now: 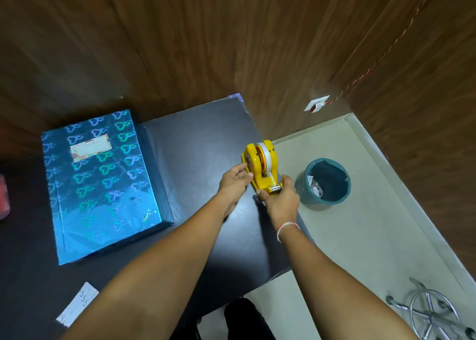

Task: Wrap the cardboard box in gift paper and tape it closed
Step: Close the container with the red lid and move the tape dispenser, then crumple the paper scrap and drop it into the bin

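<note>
A box wrapped in shiny blue gift paper with heart prints lies on the left of the black table, a white label stuck on its top. A yellow tape dispenser with a white tape roll stands at the table's right edge. My left hand holds the dispenser's left side. My right hand grips its front end by the cutter. Both hands are well to the right of the box.
A teal waste bin with scraps inside stands on the pale floor just right of the table. A white paper strip lies near the table's front left. A chrome stool base is at bottom right. Wood-panelled walls stand behind.
</note>
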